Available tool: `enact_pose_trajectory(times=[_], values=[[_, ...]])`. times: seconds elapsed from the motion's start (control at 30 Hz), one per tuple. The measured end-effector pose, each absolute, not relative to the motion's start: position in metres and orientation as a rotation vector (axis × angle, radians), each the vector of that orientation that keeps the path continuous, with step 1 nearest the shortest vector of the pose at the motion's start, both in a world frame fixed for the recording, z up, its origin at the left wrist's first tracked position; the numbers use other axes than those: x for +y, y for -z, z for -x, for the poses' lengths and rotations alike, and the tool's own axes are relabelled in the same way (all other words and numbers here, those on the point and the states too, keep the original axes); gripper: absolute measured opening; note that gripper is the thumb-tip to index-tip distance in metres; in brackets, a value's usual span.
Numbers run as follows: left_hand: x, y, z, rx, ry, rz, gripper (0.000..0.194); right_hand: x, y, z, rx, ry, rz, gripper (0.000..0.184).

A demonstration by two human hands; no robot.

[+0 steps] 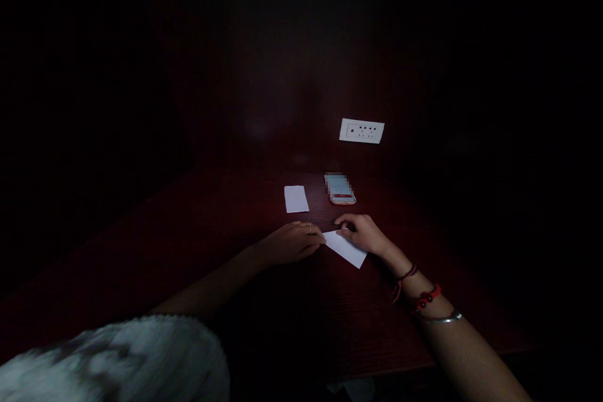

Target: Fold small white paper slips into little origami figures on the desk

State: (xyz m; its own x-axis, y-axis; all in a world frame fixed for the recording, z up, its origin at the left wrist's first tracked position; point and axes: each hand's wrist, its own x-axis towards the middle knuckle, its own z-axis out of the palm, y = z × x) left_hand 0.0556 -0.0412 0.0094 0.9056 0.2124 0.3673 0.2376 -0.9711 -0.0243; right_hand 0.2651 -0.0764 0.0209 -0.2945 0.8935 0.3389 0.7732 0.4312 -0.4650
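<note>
A white piece of paper [349, 250] lies at a slant on the dark red table, between my two hands. My left hand [296, 242], with a ring on one finger, is closed at the paper's left corner, fingertips pinching it. Over the upper right edge of the paper is my right hand [363, 232]. Its thumb rests on the sheet and its fingers curl past the edge; part of the paper is hidden beneath it. Bracelets circle the right wrist and forearm.
Beyond my left hand lies a second white sheet of paper [296, 199]. A phone [341, 190] with a lit, blurred screen sits to its right. The wall behind carries a white socket plate [362, 131]. The dark red table [211, 213] fades into shadow at the sides.
</note>
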Motion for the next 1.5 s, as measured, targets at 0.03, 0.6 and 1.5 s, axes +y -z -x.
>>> enact_pose_trajectory(times=[0.03, 0.6, 1.5], values=[[-0.041, -0.009, -0.055, -0.359, 0.573, 3.003, 0.023, -0.075, -0.019, -0.268, -2.102, -0.312, 1.447, 0.021], [-0.043, -0.006, -0.059, -0.369, 0.755, 3.068, 0.021, -0.065, -0.009, -0.277, -1.822, -0.207, 1.598, 0.05], [-0.031, 0.003, -0.057, -0.597, 0.683, 3.036, 0.024, -0.082, -0.027, -0.266, -2.328, -0.179, 1.208, 0.019]])
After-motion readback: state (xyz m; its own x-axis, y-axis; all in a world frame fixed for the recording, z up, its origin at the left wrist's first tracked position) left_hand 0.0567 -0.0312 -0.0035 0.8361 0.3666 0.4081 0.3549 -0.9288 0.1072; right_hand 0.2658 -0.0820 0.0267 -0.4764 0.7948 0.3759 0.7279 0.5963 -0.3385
